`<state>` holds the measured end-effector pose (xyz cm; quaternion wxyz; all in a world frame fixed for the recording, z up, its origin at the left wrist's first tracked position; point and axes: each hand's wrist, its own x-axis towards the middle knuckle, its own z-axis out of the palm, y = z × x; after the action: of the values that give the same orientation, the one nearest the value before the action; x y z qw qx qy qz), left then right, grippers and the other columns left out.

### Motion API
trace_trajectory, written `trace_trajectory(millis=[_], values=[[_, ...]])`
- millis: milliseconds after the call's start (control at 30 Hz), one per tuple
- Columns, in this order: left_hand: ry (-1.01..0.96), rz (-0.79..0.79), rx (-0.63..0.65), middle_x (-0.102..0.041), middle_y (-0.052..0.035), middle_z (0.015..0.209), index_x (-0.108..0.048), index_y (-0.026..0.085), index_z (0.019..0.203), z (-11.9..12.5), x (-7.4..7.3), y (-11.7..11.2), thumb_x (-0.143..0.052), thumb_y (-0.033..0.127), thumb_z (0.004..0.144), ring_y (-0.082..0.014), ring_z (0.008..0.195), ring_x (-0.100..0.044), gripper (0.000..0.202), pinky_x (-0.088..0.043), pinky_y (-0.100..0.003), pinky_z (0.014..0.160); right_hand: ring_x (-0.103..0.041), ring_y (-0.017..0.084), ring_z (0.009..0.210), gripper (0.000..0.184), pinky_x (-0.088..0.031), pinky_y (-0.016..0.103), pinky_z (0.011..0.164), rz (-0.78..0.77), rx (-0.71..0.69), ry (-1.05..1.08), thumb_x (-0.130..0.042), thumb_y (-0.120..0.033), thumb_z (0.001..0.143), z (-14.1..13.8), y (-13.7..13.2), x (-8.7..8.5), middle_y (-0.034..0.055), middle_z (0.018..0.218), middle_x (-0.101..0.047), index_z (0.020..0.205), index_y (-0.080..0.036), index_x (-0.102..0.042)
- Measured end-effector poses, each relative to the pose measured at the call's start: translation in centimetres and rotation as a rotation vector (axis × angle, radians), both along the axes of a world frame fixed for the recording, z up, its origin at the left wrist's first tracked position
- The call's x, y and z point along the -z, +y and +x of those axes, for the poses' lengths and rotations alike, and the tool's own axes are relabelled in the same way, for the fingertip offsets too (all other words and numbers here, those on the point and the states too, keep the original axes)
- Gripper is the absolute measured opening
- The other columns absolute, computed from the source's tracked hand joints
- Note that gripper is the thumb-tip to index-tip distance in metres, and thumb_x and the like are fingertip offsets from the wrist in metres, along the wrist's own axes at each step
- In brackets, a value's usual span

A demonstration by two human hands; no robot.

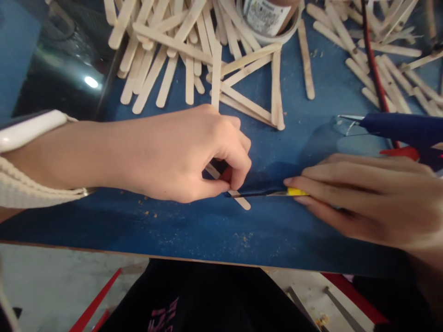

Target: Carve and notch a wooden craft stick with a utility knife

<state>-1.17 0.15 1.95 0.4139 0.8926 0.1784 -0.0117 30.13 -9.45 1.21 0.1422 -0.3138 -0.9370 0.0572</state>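
My left hand [218,157] is closed on a wooden craft stick [243,203], pinching it against the blue tabletop with thumb and fingers. The stick's rounded end sticks out below my fingertips, and its middle is hidden under my hand. In my right hand [367,198] is a craft knife [296,191] with a yellow handle, my fingers wrapped round it. Its thin dark blade points left and lies across the stick, close beside my left thumb. Above my left hand, several craft sticks form a triangular frame [277,92].
Loose craft sticks [166,60] are heaped at the back, with more at the far right. A labelled jar [268,16] stands in a white tub. A blue glue gun [398,129] lies right, near a red cable [374,60]. Wood crumbs dot the blue table [207,235].
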Motion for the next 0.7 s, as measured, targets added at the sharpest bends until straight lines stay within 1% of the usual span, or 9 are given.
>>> trace_trajectory(millis=[67,100,167,233,300,367,433,567,700], values=[[-0.011,0.005,-0.009,-0.078,0.0049,0.094,-0.085,0.03,0.09,0.0,0.2,-0.1,-0.066,0.009,0.094,-0.0148,0.093,-0.062,0.029,-0.046,-0.025,0.084,-0.08,0.019,0.083,0.023,-0.07,0.032,0.069,-0.011,-0.004,-0.023,-0.073,-0.014,0.099,0.1,-0.2,0.0,-0.0012,0.109,-0.082,0.12,-0.023,-0.077],[-0.017,0.004,-0.02,-0.078,0.0045,0.094,-0.085,0.03,0.09,0.0,0.2,-0.2,-0.066,0.009,0.094,-0.0151,0.093,-0.062,0.028,-0.046,-0.025,0.083,-0.081,0.019,0.085,0.024,-0.071,0.033,0.071,-0.033,0.001,-0.055,-0.071,-0.015,0.101,0.1,-0.3,-0.1,-0.0012,0.111,-0.082,0.121,-0.024,-0.078],[-0.023,-0.006,-0.047,-0.078,0.0032,0.093,-0.085,0.029,0.09,0.0,0.4,-0.3,-0.065,0.014,0.095,-0.016,0.093,-0.063,0.025,-0.046,-0.026,0.084,-0.082,0.019,0.086,0.024,-0.072,0.033,0.076,-0.07,0.019,-0.093,-0.065,-0.014,0.103,0.2,-0.3,-0.2,-0.0022,0.109,-0.081,0.115,-0.027,-0.082],[-0.016,-0.015,-0.058,-0.077,0.002,0.094,-0.084,0.028,0.089,0.0,0.7,-0.4,-0.066,0.02,0.097,-0.017,0.094,-0.064,0.022,-0.049,-0.029,0.09,-0.081,0.018,0.086,0.028,-0.071,0.032,0.077,-0.091,0.036,-0.087,-0.062,-0.013,0.104,0.2,-0.2,-0.3,-0.004,0.105,-0.081,0.109,-0.03,-0.084],[-0.018,-0.017,-0.049,-0.076,0.0019,0.093,-0.083,0.029,0.089,-0.1,0.9,-0.3,-0.066,0.024,0.099,-0.0178,0.096,-0.066,0.021,-0.05,-0.033,0.098,-0.08,0.018,0.083,0.027,-0.07,0.032,0.07,-0.069,0.031,-0.049,-0.065,-0.012,0.102,0.1,0.0,-0.2,-0.005,0.104,-0.081,0.11,-0.031,-0.082],[-0.036,-0.016,-0.045,-0.076,0.0027,0.092,-0.083,0.031,0.09,-0.1,1.1,-0.3,-0.066,0.025,0.098,-0.0181,0.096,-0.067,0.02,-0.05,-0.034,0.102,-0.078,0.018,0.079,0.026,-0.068,0.034,0.063,-0.043,-0.009,-0.013,-0.07,-0.011,0.099,0.0,0.2,-0.1,-0.0044,0.106,-0.082,0.117,-0.029,-0.078],[-0.064,-0.01,-0.049,-0.075,0.0037,0.091,-0.083,0.032,0.09,-0.1,1.3,-0.3,-0.066,0.027,0.097,-0.018,0.096,-0.067,0.019,-0.051,-0.034,0.101,-0.078,0.018,0.08,0.03,-0.068,0.034,0.064,-0.052,-0.048,0.014,-0.073,-0.009,0.096,0.1,0.3,0.1,-0.0021,0.108,-0.082,0.122,-0.025,-0.074],[-0.022,0.027,-0.047,-0.076,0.0034,0.094,-0.083,0.03,0.09,0.0,0.8,-0.4,-0.063,0.026,0.097,-0.0171,0.098,-0.066,0.022,-0.051,-0.034,0.102,-0.08,0.017,0.085,0.026,-0.071,0.031,0.075,-0.055,-0.02,0.016,-0.071,-0.007,0.097,0.3,0.3,0.0,-0.0014,0.104,-0.082,0.118,-0.022,-0.075],[0.061,0.024,-0.048,-0.077,0.001,0.094,-0.083,0.027,0.088,0.3,0.2,-0.5,-0.061,0.026,0.098,-0.0171,0.099,-0.066,0.024,-0.053,-0.032,0.101,-0.081,0.018,0.084,0.027,-0.072,0.033,0.07,-0.036,-0.013,-0.11,-0.064,-0.011,0.102,0.1,-0.2,-0.1,-0.0026,0.108,-0.082,0.116,-0.026,-0.08]])
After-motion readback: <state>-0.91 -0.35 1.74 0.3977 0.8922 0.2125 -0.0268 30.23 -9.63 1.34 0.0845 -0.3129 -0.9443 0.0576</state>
